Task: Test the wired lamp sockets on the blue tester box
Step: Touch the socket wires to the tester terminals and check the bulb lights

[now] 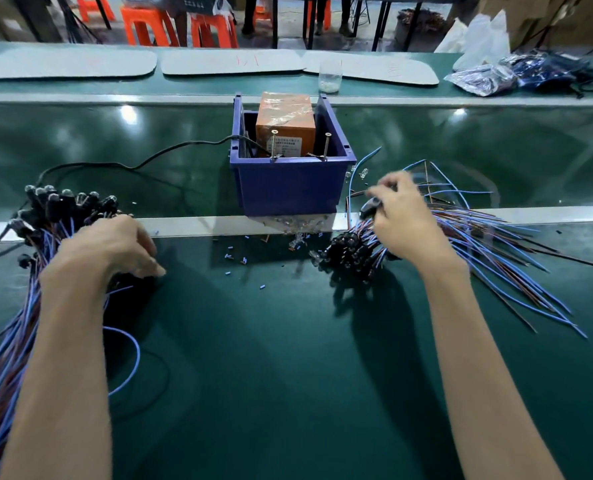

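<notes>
The blue tester box point(290, 187) stands at the middle of the green bench, with an orange unit point(284, 123) inside and two upright screws on its front rim. My left hand point(110, 247) rests palm down on a bundle of black lamp sockets with blue and brown wires point(54, 209) at the left; what its fingers do is hidden. My right hand point(404, 216) grips one black socket point(371, 204) above a second pile of wired sockets point(352, 252) to the right of the box.
A black cable point(122, 164) runs left from the box. Small clear bulbs point(297, 242) and blue bits lie scattered in front of it. Loose wires point(516, 251) fan out at the right. A clear jar point(330, 76), white mats and plastic bags sit on the far side.
</notes>
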The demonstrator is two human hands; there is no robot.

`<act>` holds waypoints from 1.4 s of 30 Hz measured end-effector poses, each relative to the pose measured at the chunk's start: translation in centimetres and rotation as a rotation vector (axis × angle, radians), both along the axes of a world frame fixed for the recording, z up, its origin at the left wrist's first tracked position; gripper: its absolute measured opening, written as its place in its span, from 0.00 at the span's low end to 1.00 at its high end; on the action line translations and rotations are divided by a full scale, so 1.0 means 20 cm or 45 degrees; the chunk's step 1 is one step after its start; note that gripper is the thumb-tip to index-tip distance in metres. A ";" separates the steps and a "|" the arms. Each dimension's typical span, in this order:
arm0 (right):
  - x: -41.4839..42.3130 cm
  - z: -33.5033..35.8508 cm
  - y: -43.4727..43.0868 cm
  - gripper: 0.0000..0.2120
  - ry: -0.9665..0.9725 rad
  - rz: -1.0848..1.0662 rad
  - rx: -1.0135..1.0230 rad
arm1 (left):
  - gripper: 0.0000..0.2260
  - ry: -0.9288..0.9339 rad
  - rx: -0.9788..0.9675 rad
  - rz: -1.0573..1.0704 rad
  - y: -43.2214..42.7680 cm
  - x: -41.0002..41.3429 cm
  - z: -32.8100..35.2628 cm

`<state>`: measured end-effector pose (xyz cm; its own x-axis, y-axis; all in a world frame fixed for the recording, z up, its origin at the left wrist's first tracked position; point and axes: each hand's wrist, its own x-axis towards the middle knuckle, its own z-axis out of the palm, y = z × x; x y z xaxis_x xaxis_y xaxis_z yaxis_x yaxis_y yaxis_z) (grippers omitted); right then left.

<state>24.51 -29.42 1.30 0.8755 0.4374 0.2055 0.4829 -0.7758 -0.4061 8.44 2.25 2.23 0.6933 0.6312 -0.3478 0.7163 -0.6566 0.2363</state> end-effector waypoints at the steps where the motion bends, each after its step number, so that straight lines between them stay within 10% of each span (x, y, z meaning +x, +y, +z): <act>1: 0.01 -0.03 -0.01 0.17 0.186 0.010 -0.165 | 0.11 0.007 -0.013 0.014 0.00 -0.01 0.00; 7: 0.02 -0.07 0.01 0.29 0.301 0.071 -0.493 | 0.11 0.073 -0.029 0.003 0.00 -0.01 0.00; 19: -0.06 0.05 0.07 0.14 0.147 0.122 0.209 | 0.07 -0.013 0.194 -0.071 -0.12 0.01 0.07; 26: -0.23 0.13 0.18 0.12 0.645 0.492 0.706 | 0.08 -0.590 0.196 -0.200 -0.28 0.04 0.19; 37: -0.30 0.13 0.23 0.19 0.952 0.777 1.080 | 0.12 -1.566 -0.540 -0.436 -0.79 0.17 0.16; 42: -0.26 0.16 0.19 0.07 0.929 0.745 1.253 | 0.12 -1.789 -0.753 -0.466 -0.86 0.17 0.15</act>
